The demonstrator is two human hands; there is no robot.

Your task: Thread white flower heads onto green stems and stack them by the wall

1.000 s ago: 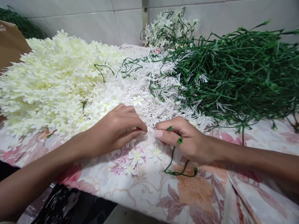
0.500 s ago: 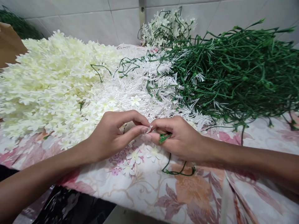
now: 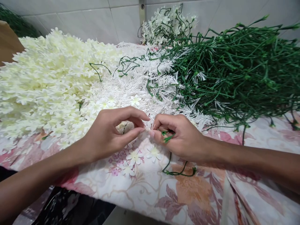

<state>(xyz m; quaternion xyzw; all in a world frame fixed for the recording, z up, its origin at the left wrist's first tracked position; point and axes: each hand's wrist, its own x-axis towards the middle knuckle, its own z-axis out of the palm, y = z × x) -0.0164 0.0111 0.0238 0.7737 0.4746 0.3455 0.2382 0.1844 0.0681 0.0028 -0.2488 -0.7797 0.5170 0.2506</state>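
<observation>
Green stem (image 3: 169, 138) sits caught in my curled right fingers (image 3: 164, 119), near-centre over the table (image 3: 145, 192); my left fingers (image 3: 131, 135) stand parted beside them. A slackened right hold could let it slip and snag the far white strands (image 3: 131, 86).

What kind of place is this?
Probably a corner of a home or small workshop where artificial flowers are handled: a heap of cream blossoms and a pile of green stems lie on a floral cloth, before a tiled wall.
</observation>
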